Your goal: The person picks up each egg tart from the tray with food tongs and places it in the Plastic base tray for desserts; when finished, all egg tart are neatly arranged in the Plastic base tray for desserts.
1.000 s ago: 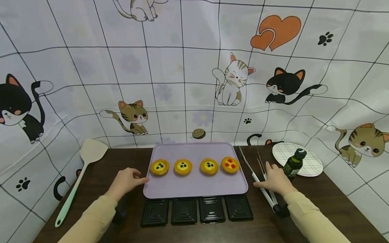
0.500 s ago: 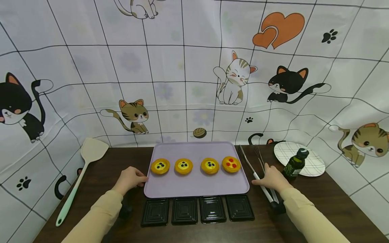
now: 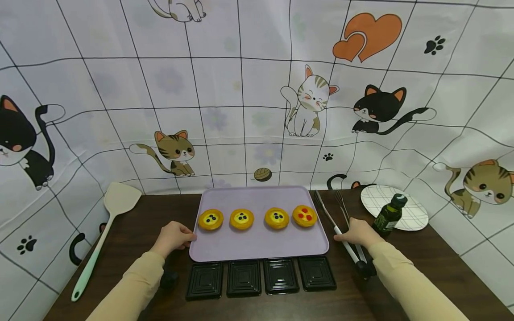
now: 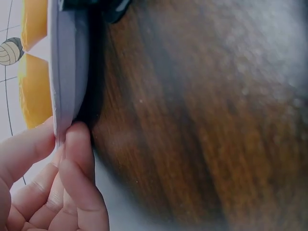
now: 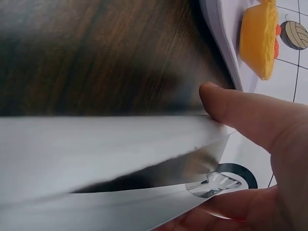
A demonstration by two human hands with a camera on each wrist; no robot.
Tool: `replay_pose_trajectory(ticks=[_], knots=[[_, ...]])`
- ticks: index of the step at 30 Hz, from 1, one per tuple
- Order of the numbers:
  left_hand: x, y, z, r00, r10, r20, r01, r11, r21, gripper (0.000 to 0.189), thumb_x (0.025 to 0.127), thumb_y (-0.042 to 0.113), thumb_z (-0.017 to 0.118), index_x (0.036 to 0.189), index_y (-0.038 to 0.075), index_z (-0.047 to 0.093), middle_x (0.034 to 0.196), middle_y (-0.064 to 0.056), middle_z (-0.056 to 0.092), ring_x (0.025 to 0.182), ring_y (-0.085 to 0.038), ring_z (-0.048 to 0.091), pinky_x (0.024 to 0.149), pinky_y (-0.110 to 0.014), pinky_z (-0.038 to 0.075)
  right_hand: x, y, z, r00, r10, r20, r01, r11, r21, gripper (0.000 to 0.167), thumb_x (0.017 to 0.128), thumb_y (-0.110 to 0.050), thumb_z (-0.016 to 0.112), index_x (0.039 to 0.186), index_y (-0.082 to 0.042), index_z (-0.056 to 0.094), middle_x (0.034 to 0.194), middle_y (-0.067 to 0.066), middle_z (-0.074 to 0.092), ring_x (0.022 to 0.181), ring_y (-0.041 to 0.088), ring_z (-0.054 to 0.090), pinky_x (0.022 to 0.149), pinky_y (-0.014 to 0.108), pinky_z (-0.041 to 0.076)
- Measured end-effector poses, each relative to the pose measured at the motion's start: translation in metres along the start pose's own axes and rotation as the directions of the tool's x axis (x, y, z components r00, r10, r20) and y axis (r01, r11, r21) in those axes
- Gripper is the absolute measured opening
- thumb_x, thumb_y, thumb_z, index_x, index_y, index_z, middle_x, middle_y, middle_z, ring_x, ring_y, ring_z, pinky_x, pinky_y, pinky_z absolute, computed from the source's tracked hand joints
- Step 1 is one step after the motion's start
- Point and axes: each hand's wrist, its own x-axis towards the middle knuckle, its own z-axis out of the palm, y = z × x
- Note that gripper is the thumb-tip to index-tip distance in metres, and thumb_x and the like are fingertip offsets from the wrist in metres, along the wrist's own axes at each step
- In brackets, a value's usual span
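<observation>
A pale purple tray (image 3: 257, 249) lies on the dark table, bearing a row of yellow tarts. Three tarts (image 3: 242, 219) have dark blue dots; the rightmost tart (image 3: 304, 216) has red ones. My left hand (image 3: 173, 238) pinches the tray's left rim, thumb and fingertips on either side of it, as the left wrist view shows. To the tray's right, my right hand (image 3: 359, 234) holds white-handled tongs (image 3: 348, 247), thumb at one arm and fingers curled at the other. The tongs' metal ends point toward the wall, slightly apart. Part of the handles is hidden under the hand.
Several black square trays (image 3: 242, 278) line the tray's near edge. A green-handled spatula (image 3: 98, 249) lies at the left. A dark green bottle (image 3: 389, 215) stands close beyond my right hand, before a white gridded plate (image 3: 415, 214). A cat-patterned wall covering (image 3: 225, 89) rises behind.
My left hand has moved in to the tray's rim and closed its fingertips on it. My right hand has lowered and its fingers have drawn in round the tongs.
</observation>
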Motion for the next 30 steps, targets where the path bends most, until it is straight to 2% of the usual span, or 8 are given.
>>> replay_pose_trajectory(ticks=[7, 15, 20, 24, 27, 30], knots=[[-0.001, 0.003, 0.001, 1.0, -0.012, -0.005, 0.012, 1.0, 0.011, 0.022, 0.082, 0.013, 0.072, 0.089, -0.008, 0.07, 0.067, -0.006, 0.066, 0.059, -0.013, 0.062, 0.058, -0.03, 0.056, 0.002, -0.006, -0.001, 1.0, 0.023, -0.002, -0.023, 1.0, -0.021, 0.085, 0.078, -0.038, 0.073, 0.119, 0.028, 0.041, 0.116, 0.044, 0.05, 0.101, 0.051, 0.056, 0.081, 0.053, 0.05], [-0.001, 0.004, 0.001, 1.0, -0.021, 0.002, 0.021, 1.0, 0.011, 0.021, 0.082, 0.012, 0.072, 0.089, -0.008, 0.07, 0.068, -0.007, 0.066, 0.059, -0.014, 0.062, 0.058, -0.031, 0.056, 0.004, -0.009, -0.001, 0.999, 0.049, 0.006, -0.049, 0.999, -0.022, 0.084, 0.079, -0.041, 0.072, 0.118, 0.028, 0.042, 0.114, 0.043, 0.051, 0.096, 0.048, 0.058, 0.077, 0.052, 0.052], [-0.002, 0.006, -0.001, 1.0, -0.021, 0.005, 0.021, 1.0, 0.005, 0.021, 0.083, 0.011, 0.071, 0.089, -0.009, 0.069, 0.069, -0.008, 0.065, 0.06, -0.015, 0.062, 0.059, -0.031, 0.057, 0.005, -0.009, 0.0, 0.999, 0.034, 0.001, -0.034, 0.999, -0.016, 0.075, 0.079, -0.043, 0.071, 0.107, 0.023, 0.052, 0.101, 0.036, 0.058, 0.083, 0.039, 0.062, 0.071, 0.048, 0.053], [-0.003, 0.007, -0.002, 1.0, -0.025, 0.003, 0.025, 1.0, -0.002, 0.022, 0.083, 0.011, 0.071, 0.089, -0.01, 0.069, 0.07, -0.008, 0.065, 0.061, -0.015, 0.062, 0.059, -0.032, 0.057, 0.008, -0.008, 0.002, 0.999, 0.038, -0.021, -0.039, 0.999, -0.014, 0.083, 0.078, -0.045, 0.071, 0.116, 0.024, 0.047, 0.107, 0.039, 0.056, 0.088, 0.044, 0.061, 0.075, 0.051, 0.052], [-0.003, 0.007, -0.002, 1.0, -0.026, 0.001, 0.026, 1.0, -0.011, 0.022, 0.083, 0.011, 0.071, 0.089, -0.01, 0.069, 0.07, -0.008, 0.065, 0.061, -0.015, 0.062, 0.06, -0.032, 0.057, 0.01, -0.008, 0.004, 0.998, 0.047, -0.041, -0.048, 0.999, -0.017, 0.094, 0.078, -0.046, 0.071, 0.124, 0.028, 0.036, 0.118, 0.044, 0.049, 0.099, 0.051, 0.057, 0.081, 0.054, 0.05], [-0.002, 0.006, -0.002, 1.0, -0.023, 0.0, 0.023, 1.0, -0.014, 0.022, 0.083, 0.011, 0.071, 0.089, -0.01, 0.069, 0.071, -0.008, 0.065, 0.061, -0.015, 0.062, 0.06, -0.032, 0.057, 0.011, -0.008, 0.006, 0.997, 0.055, -0.058, -0.055, 0.998, 0.003, 0.091, 0.078, -0.043, 0.072, 0.123, 0.028, 0.037, 0.117, 0.044, 0.049, 0.099, 0.051, 0.057, 0.081, 0.054, 0.051]])
